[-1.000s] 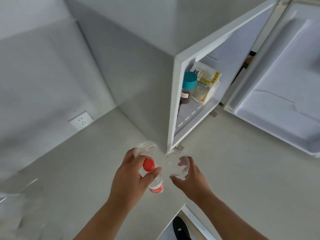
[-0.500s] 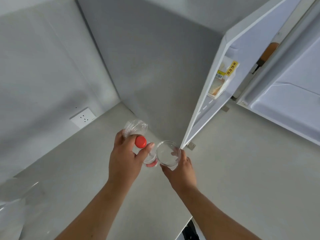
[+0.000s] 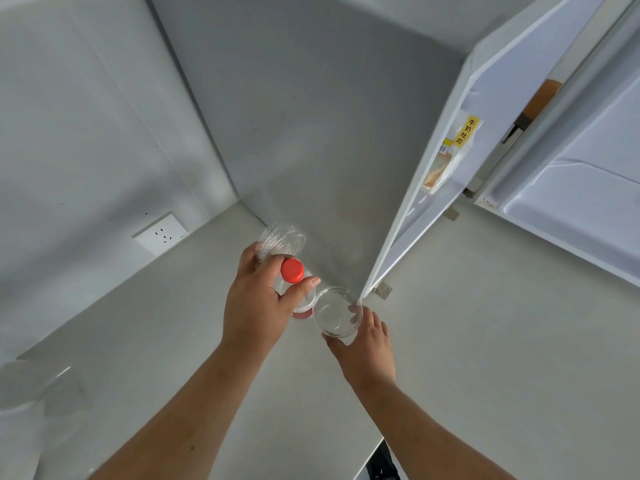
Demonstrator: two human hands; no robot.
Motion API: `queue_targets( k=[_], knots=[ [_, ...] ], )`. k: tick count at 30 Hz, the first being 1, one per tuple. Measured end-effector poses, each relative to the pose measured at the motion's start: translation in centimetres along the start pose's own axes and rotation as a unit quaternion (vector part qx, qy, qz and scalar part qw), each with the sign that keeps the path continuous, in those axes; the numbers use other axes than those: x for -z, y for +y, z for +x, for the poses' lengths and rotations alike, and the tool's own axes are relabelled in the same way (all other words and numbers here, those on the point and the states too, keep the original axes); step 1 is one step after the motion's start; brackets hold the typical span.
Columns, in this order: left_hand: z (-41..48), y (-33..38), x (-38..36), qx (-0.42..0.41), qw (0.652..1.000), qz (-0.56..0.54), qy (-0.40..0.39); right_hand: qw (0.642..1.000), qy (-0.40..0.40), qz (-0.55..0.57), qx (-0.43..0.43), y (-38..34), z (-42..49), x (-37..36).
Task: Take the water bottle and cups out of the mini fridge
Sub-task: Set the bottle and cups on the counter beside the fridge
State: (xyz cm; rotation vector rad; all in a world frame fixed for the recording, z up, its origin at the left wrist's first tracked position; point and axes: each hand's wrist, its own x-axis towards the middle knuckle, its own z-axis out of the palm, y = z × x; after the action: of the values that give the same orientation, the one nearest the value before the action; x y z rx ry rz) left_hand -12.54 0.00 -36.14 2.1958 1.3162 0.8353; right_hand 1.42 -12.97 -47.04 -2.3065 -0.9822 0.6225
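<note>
My left hand (image 3: 256, 306) grips a clear water bottle with a red cap (image 3: 292, 270) and red label, and its fingers also hold a clear plastic cup (image 3: 282, 240) against the bottle. My right hand (image 3: 363, 344) holds a second clear cup (image 3: 337, 311) upright by its side, just right of the bottle. Both hands are above the grey counter (image 3: 485, 341), left of the white mini fridge (image 3: 426, 188), whose door (image 3: 571, 188) stands open to the right.
Inside the fridge a bread bag with a yellow label (image 3: 453, 150) leans on the shelf. A white wall socket (image 3: 160, 233) sits low on the left wall. The counter's front edge runs at the bottom right, with dark floor (image 3: 381, 465) below it.
Both hands have carried the bottle and cups left and away from the fridge. The view has swung left, so the teal-capped jar inside the fridge is out of sight.
</note>
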Motion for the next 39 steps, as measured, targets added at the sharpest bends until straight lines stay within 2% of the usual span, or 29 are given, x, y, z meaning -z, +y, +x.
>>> queue_targets(
  k=[10, 17, 21, 23, 25, 27, 30, 35, 39],
  knots=[
    [0.1, 0.0, -0.2, -0.010, 1.000, -0.002, -0.020, 0.999, -0.050, -0.012, 0.003, 1.0, -0.2, 0.3],
    [0.0, -0.3, 0.7, 0.037, 0.997, -0.045, -0.045, 0.998, -0.042, -0.005, 0.042, 1.8, -1.9, 1.8],
    [0.0, -1.0, 1.1, 0.070, 0.994, -0.078, -0.035, 0.999, -0.037, 0.027, 0.024, 0.8, -2.1, 2.1],
    [0.2, -1.6, 1.3, 0.105, 0.987, -0.119, 0.007, 0.998, -0.039, 0.037, 0.013, 0.4, -2.0, 2.2],
    [0.6, -2.3, 1.5, 0.187, 0.960, -0.200, 0.049, 0.998, -0.047, 0.033, 0.009, 0.4, -2.0, 2.3],
    [1.0, -3.4, 1.7, 0.242, 0.941, -0.232, 0.055, 0.998, -0.055, 0.019, 0.011, 0.8, -2.0, 2.4],
    [0.6, -5.1, 1.6, 0.264, 0.938, -0.226, 0.003, 0.998, -0.061, 0.003, 0.003, 1.4, -2.2, 2.7],
    [-1.3, -7.3, -0.2, 0.332, 0.911, -0.219, -0.111, 0.998, -0.060, 0.002, 0.003, 1.8, -2.4, 3.3],
    [-2.1, -8.4, -1.2, 0.383, 0.899, -0.166, -0.136, 0.998, -0.068, -0.011, 0.017, 1.9, -2.2, 3.9]
  ],
)
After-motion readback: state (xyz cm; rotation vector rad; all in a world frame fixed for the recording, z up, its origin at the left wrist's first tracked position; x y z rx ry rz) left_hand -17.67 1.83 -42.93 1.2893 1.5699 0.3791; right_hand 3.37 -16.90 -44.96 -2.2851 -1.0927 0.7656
